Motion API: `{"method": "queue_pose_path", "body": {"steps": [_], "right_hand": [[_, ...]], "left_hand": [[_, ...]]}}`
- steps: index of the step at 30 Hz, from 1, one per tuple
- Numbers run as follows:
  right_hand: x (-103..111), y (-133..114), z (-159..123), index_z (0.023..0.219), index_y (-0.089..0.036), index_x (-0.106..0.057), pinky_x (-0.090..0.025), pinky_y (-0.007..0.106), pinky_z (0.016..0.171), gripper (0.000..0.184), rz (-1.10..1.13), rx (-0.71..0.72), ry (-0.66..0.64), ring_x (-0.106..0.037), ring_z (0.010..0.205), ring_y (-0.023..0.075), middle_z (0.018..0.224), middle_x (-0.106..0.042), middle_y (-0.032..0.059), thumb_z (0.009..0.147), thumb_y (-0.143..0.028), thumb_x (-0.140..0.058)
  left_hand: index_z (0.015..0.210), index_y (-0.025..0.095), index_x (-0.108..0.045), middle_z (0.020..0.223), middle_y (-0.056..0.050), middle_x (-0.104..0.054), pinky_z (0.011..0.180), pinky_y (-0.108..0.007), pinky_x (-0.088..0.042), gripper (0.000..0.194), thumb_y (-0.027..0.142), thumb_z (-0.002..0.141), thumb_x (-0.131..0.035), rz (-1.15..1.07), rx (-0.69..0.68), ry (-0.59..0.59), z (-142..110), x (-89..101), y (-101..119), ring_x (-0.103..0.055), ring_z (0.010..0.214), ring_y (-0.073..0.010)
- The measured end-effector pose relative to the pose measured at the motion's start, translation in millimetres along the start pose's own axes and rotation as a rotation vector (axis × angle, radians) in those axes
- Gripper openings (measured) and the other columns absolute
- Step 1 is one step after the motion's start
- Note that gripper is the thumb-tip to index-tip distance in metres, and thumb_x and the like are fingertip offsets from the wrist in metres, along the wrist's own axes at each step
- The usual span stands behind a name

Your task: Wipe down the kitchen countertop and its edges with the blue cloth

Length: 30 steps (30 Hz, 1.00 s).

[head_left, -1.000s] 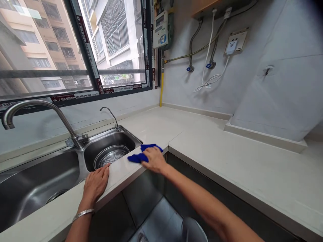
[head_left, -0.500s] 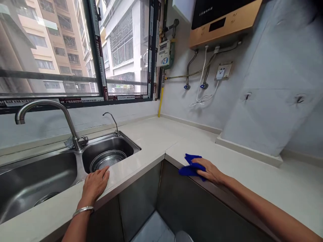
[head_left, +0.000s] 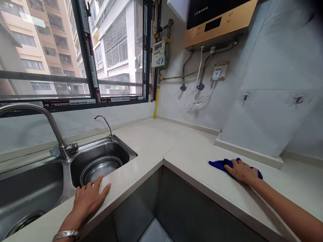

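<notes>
Under my right hand [head_left: 242, 171] a blue cloth [head_left: 219, 164] is pressed against the pale countertop [head_left: 191, 164], on the right-hand run of the counter. The fingers curl over the cloth, and its ends stick out on both sides. My left hand [head_left: 89, 196] rests on the counter's front strip beside the double sink [head_left: 59, 198], fingers spread and holding nothing. Its fingertips are near the sink's edge. In the smaller basin sits a round metal strainer basket [head_left: 106, 170].
A large tap [head_left: 57, 131] and a slim tap [head_left: 107, 124] rise behind the sink. The counter turns a corner [head_left: 163, 158] above dark cabinet doors [head_left: 186, 201]. A wall ledge [head_left: 248, 154] juts out at right, and a water heater [head_left: 219, 27] hangs above.
My right hand has carried the blue cloth from the counter's front edge rightward and further onto the top, where it lies flatter. My left hand's fingers are more spread; the view has shifted slightly.
</notes>
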State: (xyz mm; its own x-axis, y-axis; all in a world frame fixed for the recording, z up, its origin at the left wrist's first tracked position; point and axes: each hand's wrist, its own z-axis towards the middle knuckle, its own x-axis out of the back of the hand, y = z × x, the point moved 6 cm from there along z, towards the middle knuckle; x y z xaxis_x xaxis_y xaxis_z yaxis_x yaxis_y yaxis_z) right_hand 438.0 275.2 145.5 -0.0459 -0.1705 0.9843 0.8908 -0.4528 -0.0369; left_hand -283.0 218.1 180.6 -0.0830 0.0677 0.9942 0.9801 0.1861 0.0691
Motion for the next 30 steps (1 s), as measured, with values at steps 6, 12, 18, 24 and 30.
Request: {"method": "queue_pose_path", "body": {"steps": [6, 12, 18, 24, 30], "right_hand": [[13, -92, 26, 0.127, -0.010, -0.056, -0.039, 0.062, 0.096, 0.067, -0.028, -0.092, -0.039, -0.052, 0.122, 0.0435, 0.132, -0.052, 0.0252, 0.091, -0.058, -0.027], [11, -196, 59, 0.129, -0.011, -0.054, -0.038, 0.059, 0.096, 0.064, -0.025, 0.090, -0.042, -0.053, 0.120, 0.0412, 0.133, -0.052, 0.0243, 0.091, -0.057, -0.030], [8, -316, 87, 0.130, -0.013, -0.053, -0.036, 0.056, 0.098, 0.060, -0.003, 0.279, -0.040, -0.051, 0.120, 0.0383, 0.132, -0.053, 0.0221, 0.092, -0.056, -0.033], [8, -440, 96, 0.126, -0.012, -0.056, -0.034, 0.056, 0.098, 0.059, 0.065, 0.487, -0.015, -0.051, 0.119, 0.0378, 0.129, -0.055, 0.0219, 0.091, -0.055, -0.037], [10, -547, 82, 0.127, -0.012, -0.057, -0.031, 0.060, 0.102, 0.060, 0.191, 0.717, -0.007, -0.049, 0.121, 0.0393, 0.134, -0.054, 0.0218, 0.089, -0.055, -0.038]], "left_hand": [[0.150, 0.007, -0.030, 0.147, -0.020, -0.048, 0.124, -0.056, -0.007, 0.083, 0.062, 0.089, -0.016, -0.049, -0.185, 0.012, 29, -0.2, 54, -0.038, 0.142, -0.0330], [0.149, 0.021, -0.036, 0.151, -0.009, -0.046, 0.113, -0.054, -0.036, 0.078, 0.069, 0.088, -0.023, -0.265, -0.247, -0.041, 47, -2.7, 61, -0.047, 0.135, -0.0330], [0.142, 0.034, -0.046, 0.148, 0.004, -0.051, 0.117, -0.050, -0.033, 0.068, 0.067, 0.089, -0.020, -0.410, -0.182, -0.090, 45, 3.5, 52, -0.045, 0.138, -0.0264], [0.137, 0.037, -0.051, 0.139, 0.003, -0.059, 0.112, -0.051, -0.038, 0.062, 0.064, 0.091, -0.019, -0.436, -0.104, -0.092, 51, -4.3, 53, -0.052, 0.132, -0.0271], [0.136, 0.044, -0.051, 0.140, 0.008, -0.058, 0.110, -0.047, -0.042, 0.063, 0.069, 0.087, -0.020, -0.397, -0.062, -0.116, 58, -18.4, 46, -0.051, 0.133, -0.0266]]}}
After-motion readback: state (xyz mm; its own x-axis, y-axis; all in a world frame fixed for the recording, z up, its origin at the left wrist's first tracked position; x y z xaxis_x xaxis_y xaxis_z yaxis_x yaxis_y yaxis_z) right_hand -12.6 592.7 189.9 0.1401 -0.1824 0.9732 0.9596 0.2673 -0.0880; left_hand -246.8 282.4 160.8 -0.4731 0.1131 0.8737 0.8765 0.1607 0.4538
